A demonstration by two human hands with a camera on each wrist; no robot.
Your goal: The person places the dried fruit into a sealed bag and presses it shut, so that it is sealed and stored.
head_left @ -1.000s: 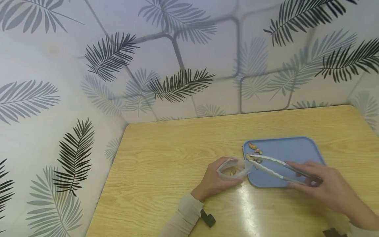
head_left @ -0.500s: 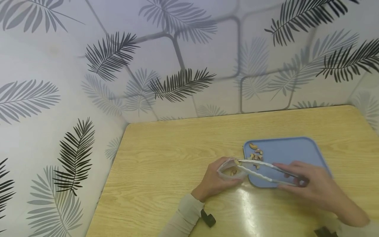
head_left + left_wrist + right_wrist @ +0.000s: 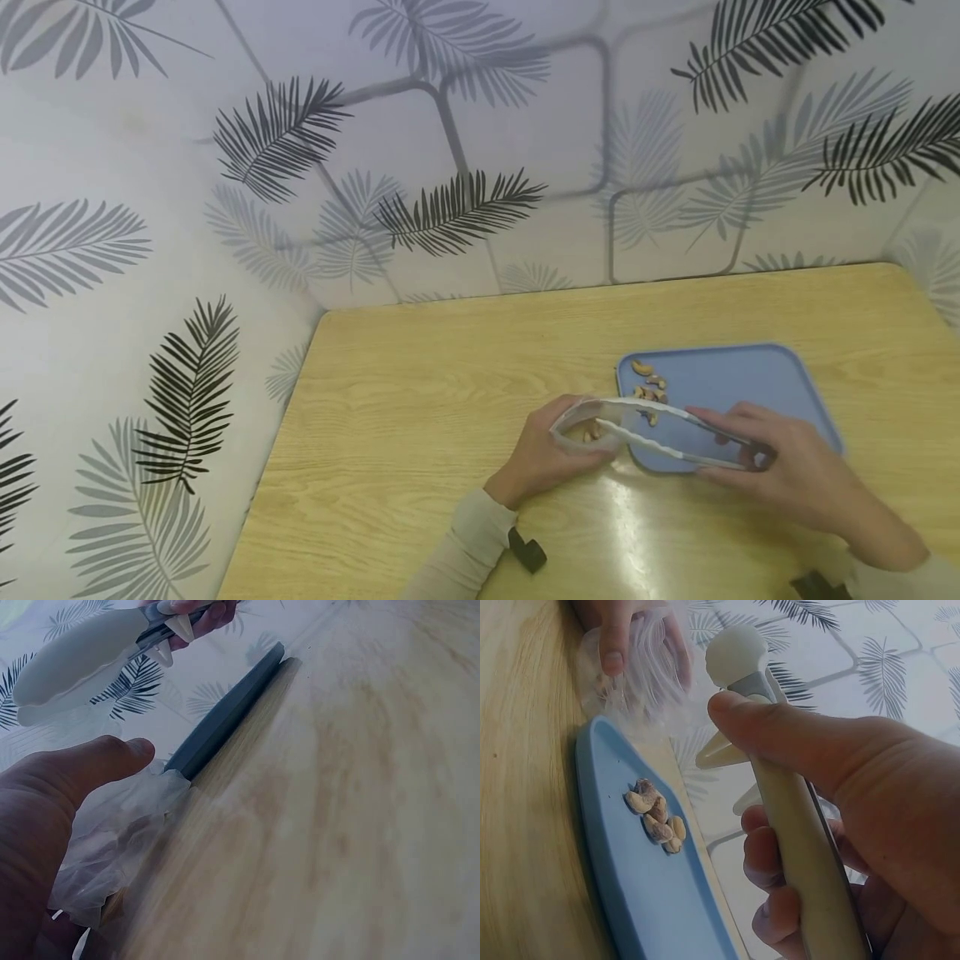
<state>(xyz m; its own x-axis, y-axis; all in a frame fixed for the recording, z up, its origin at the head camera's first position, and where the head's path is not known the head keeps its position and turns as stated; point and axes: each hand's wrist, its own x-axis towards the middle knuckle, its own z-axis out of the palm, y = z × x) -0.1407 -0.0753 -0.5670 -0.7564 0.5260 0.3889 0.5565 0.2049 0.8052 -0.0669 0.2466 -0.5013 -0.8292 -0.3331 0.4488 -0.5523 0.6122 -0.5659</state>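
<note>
My left hand [image 3: 534, 462] grips a clear plastic bag [image 3: 656, 690] with its mouth held apart, thumb along the side. A few cashews [image 3: 592, 432] show inside it. In my right hand [image 3: 802, 467] is a pair of tongs [image 3: 799, 847] with pale, scalloped tips; fingers and thumb wrap its handles. The tips reach into the bag's mouth and stand apart, with no nut seen between them. Several more cashews [image 3: 660, 817] lie along the left side of the blue tray [image 3: 735, 383], close to the bag.
Tray and bag are on a light wood-grain table [image 3: 420, 375]. Behind and to the left rises a wall with a leaf pattern [image 3: 517, 125]. The tray's raised rim [image 3: 592, 772] lies just right of the bag.
From the tray, the tongs have moved left to the bag, carrying a cashew to its mouth. Now the nut has left the tips. The left hand has stayed in place.
</note>
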